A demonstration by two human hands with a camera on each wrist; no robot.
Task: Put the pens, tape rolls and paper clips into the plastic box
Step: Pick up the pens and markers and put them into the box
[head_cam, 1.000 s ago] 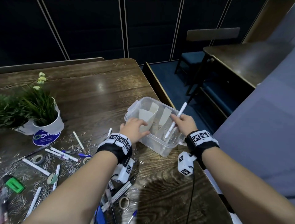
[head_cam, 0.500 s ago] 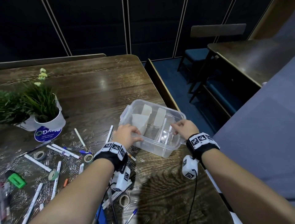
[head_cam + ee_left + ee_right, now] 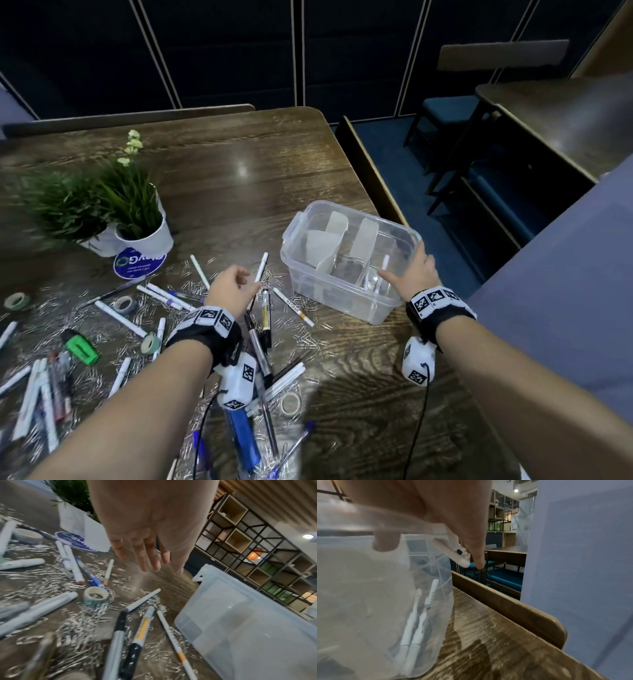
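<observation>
You have only just started. Two white pens [image 3: 412, 626] stand in the box [image 3: 329, 298], in the near right part, leaning with their tips up against the wall; the head view shows them [image 3: 381, 274] through the clear side. The box sits on the table [image 3: 239, 144] near its right edge, and its long side runs from far left to near right. I think almost all the work is left. Many pens still lie on the table to the left of the box, and they point every which way. One white pen [image 3: 260, 270] lies just by your left hand [image 3: 233, 287] with its long side going away from you, tilted a bit to the right. Another pen with an orange band [image 3: 293, 305] lies just beside the box, running from far left to near right. Tape rolls [image 3: 123, 303] sit flat among the pens, hole up. Tiny paper clips [image 3: 82, 623] are spread all over the table, and none show in the box. Your left hand is over the pens with fingers [image 3: 150, 555] straight and loose, holding nothing. Your right hand [image 3: 416, 274] rests on the right end of the box; the thumb is inside the rim and a finger [image 3: 476, 550] lies outside by the clasp, so it holds the box edge.
</observation>
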